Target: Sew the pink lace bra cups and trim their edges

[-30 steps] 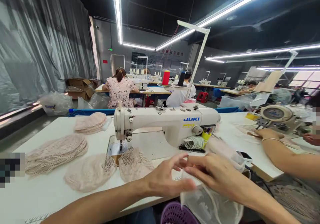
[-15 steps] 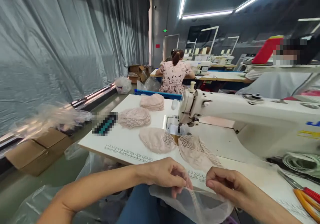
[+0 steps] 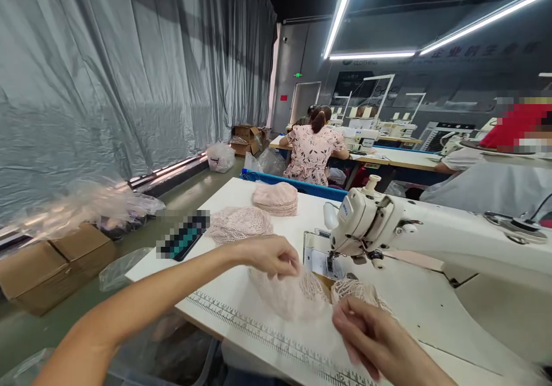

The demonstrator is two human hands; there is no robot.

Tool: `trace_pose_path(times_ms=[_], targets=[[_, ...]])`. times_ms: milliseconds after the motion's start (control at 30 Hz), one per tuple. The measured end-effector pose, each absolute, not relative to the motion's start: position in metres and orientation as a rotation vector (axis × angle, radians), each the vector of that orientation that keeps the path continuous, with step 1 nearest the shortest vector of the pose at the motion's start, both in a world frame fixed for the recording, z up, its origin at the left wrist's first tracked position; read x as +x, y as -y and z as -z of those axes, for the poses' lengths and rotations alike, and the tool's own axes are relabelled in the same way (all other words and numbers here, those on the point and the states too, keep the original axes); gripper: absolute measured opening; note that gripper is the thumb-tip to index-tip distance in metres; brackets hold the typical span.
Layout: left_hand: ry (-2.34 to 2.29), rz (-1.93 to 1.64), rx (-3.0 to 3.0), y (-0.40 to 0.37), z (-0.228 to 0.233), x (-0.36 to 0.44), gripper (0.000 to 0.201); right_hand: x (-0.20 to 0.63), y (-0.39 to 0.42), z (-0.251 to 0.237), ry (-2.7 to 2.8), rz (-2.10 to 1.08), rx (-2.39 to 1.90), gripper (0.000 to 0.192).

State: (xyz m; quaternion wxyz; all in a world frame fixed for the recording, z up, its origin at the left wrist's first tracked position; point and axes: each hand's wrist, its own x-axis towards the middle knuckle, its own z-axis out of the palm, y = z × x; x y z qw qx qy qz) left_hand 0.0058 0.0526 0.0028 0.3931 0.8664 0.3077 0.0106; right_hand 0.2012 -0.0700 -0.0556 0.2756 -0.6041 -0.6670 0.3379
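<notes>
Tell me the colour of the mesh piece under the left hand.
Pale pink mesh piece, pinched by the left hand; head view.

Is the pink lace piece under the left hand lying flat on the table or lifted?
Partly lifted: the left hand pinches the top of the pink lace piece, while its lower part rests on the table.

Bright ceiling light strips [image 3: 340, 12] glare overhead, far room stays dim, edges warp wide-angle, near hands slightly blurred.
</notes>
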Motion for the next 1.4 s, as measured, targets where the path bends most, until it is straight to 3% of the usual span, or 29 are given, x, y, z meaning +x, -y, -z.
trace_pose_path(times_ms=[200, 267, 433, 533, 667, 867, 1067, 1133, 1200, 1400], targets=[[-0.944, -0.317, 2.546, -0.055, 0.038, 0.045, 0.031, 0.216, 0.013, 0.075, 1.865, -0.373, -1.846, 0.021], [-0.808, -0.13, 2.727, -0.04, 0.051, 0.047, 0.027, 0.228, 0.026, 0.077, 1.855, -0.206, -1.907, 0.019], [-0.893, 0.074, 3.041, -0.047, 0.091, 0.023, 0.057, 0.293, 0.09, 0.078, 1.821, 0.147, -2.057, 0.029], [-0.901, -0.118, 3.161, -0.062, 0.114, 0.015, 0.054, 0.349, 0.122, 0.081, 1.628, 0.446, -2.244, 0.033], [-0.427, -0.644, 3.24, -0.047, 0.115, 0.035, 0.055, 0.399, 0.133, 0.087, 1.537, 0.634, -2.379, 0.028], [0.0, -0.831, 2.91, 0.023, 0.067, 0.126, 0.029, 0.393, 0.149, 0.062, 1.726, 0.632, -2.237, 0.027], [-0.104, -0.622, 2.501, 0.064, 0.014, 0.202, 0.062, 0.361, 0.193, -0.004, 2.073, 0.673, -1.828, 0.013], [-0.169, -0.49, 2.338, 0.075, 0.004, 0.213, 0.041, 0.352, 0.204, -0.02, 2.087, 0.628, -1.749, 0.013], [-0.216, -0.371, 2.167, 0.083, 0.0, 0.214, 0.024, 0.345, 0.21, -0.027, 1.989, 0.495, -1.73, 0.017], [-0.33, -0.194, 2.009, 0.076, 0.016, 0.188, 0.03, 0.337, 0.2, 0.007, 1.587, -0.404, -1.825, 0.022]])
